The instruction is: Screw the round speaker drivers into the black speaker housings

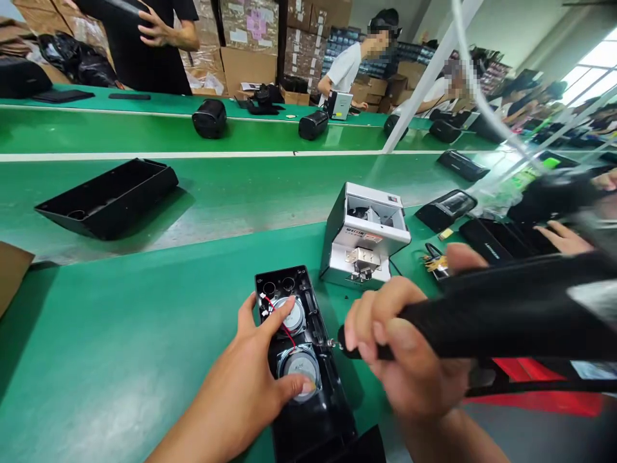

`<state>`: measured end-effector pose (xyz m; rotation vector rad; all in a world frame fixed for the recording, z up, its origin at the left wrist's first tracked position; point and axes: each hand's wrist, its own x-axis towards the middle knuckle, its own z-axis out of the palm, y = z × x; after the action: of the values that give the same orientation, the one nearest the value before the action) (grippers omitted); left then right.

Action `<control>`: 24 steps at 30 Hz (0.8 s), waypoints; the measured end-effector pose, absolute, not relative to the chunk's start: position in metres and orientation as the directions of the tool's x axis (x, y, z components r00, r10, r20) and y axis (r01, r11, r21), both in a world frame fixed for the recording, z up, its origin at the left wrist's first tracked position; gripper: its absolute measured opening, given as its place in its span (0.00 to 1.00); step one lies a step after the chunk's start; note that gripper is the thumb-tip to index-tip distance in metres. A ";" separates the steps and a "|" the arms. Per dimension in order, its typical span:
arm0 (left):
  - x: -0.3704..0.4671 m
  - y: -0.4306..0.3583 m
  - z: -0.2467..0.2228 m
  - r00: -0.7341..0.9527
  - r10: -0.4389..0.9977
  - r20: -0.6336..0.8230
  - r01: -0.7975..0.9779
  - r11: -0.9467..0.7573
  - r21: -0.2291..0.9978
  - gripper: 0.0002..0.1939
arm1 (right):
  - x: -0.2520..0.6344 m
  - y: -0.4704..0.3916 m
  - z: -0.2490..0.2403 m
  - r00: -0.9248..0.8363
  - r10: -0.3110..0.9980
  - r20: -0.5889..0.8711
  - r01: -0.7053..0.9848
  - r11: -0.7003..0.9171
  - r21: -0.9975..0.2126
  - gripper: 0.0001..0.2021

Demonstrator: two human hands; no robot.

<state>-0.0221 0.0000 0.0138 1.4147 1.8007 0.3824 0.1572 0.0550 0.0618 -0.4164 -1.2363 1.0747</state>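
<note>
The speaker housing (332, 411) lies under the left hand (263, 360), its spread fingers pressing on two round drivers (299, 372)

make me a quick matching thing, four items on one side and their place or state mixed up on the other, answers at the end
1. left hand
2. right hand
3. boxy machine
4. open black shell

A. silver, with an orange label
B. wrapped round a black tool
C. lying off to the left, beyond the hands
D. spread over two round speakers

Right pairs: 1-D, 2-B, 3-A, 4-C
</note>
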 end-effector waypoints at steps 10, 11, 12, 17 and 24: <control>-0.023 0.002 0.009 -0.057 0.932 -0.357 0.656 0.304 0.691 0.54 | 0.144 0.067 0.034 -0.092 0.892 0.442 -0.431 0.364 -0.826 0.31; -0.023 0.002 0.009 -0.056 0.933 -0.356 0.655 0.304 0.692 0.54 | 0.144 0.068 0.034 -0.101 0.893 0.439 -0.436 0.357 -0.826 0.32; -0.023 0.002 0.009 -0.058 0.932 -0.359 0.657 0.306 0.689 0.54 | 0.144 0.068 0.033 -0.108 0.892 0.439 -0.440 0.354 -0.826 0.32; -0.025 0.001 0.011 -0.054 0.932 -0.358 0.668 0.300 0.681 0.53 | 0.145 0.073 0.028 -0.122 0.893 0.433 -0.465 0.334 -0.820 0.30; -0.022 0.002 0.011 -0.053 0.930 -0.364 0.678 0.301 0.670 0.53 | 0.142 0.072 0.022 -0.040 0.917 0.396 -0.441 0.339 -0.831 0.26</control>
<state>-0.0221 0.0022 0.0114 1.4458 1.7996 0.4128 0.1421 0.0716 0.0218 -0.5439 -1.1295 1.1871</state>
